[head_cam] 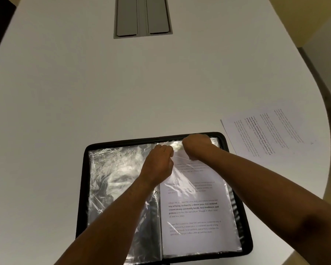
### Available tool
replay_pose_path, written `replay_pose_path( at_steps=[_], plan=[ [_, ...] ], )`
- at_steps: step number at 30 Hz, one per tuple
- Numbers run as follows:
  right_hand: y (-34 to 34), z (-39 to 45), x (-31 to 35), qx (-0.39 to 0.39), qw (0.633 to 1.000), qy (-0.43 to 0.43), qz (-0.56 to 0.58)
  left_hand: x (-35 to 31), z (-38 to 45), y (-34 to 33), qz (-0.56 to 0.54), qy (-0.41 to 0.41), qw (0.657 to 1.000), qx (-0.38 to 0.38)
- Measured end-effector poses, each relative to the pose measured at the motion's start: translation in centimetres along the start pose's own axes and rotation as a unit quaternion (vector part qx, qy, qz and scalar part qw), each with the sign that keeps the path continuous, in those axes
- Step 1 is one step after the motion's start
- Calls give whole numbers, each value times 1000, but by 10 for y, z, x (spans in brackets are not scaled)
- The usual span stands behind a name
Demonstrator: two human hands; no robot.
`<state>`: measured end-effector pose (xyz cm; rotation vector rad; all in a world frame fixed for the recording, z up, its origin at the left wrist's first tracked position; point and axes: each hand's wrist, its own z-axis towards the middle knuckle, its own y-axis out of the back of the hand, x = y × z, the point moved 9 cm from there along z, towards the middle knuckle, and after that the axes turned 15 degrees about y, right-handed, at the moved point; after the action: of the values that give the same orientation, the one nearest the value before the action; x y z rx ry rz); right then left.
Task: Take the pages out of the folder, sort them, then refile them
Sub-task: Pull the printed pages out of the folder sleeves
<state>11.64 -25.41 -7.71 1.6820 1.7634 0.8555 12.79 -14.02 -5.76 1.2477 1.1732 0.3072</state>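
Two bare forearms reach forward over the black zip-edged display folder (237, 197), which lies open on the white worktop (103, 92) close to the viewer. Left hand (159, 161) is curled at the top edge of the right-hand clear plastic sleeve (182, 180), its grip apparently pinching the film near the spine. Right hand (197, 146) is curled at the same top opening; its fingers are hidden, so what its grip encloses cannot be told for certain, though it is probably the printed white page (197, 217) inside that sleeve. The left-hand sleeves (115, 178) show only crinkled clear film and appear empty. A loose stack of printed sheets (271, 132) lies on the worktop just beyond the folder's right far corner. Judged from this, removal is under way: some pages are out, at least one remains sleeved, and sorting and refiling are not yet begun. Legible bold text on the sleeved page reads "Defined by a slower pace, it is centered around strong community bonds, local traditions". A grey recessed cable hatch (142, 16) sits at the far end.
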Motion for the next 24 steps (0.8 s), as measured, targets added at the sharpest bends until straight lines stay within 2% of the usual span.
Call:
replay_pose_path(
  at_steps=[6, 10, 13, 18, 20, 22, 24],
  plan=[
    [4, -4, -6, -12, 1000, -17, 10, -4, 2, 0, -17, -7, 1000, 3],
    [17, -8, -17, -37, 997, -33, 55, -10, 2, 2, -28, -17, 999, -8],
    [47, -6, -39, -52, 989, -48, 126, -15, 1, 1, -18, -34, 999, -20],
    [127, -22, -81, -99, 984, -40, 144, -27, 1, 1, -32, -57, 998, -25],
    [161, -43, -102, -166, 956, -42, 236, -32, 1, 2, -37, -64, 997, -27],
    [189, -76, -125, -271, 900, -46, 339, -33, 3, 1, -43, -61, 997, -27],
    [204, -113, -152, -361, 847, -46, 389, -30, 4, -2, -46, -55, 997, -21]
  ],
)
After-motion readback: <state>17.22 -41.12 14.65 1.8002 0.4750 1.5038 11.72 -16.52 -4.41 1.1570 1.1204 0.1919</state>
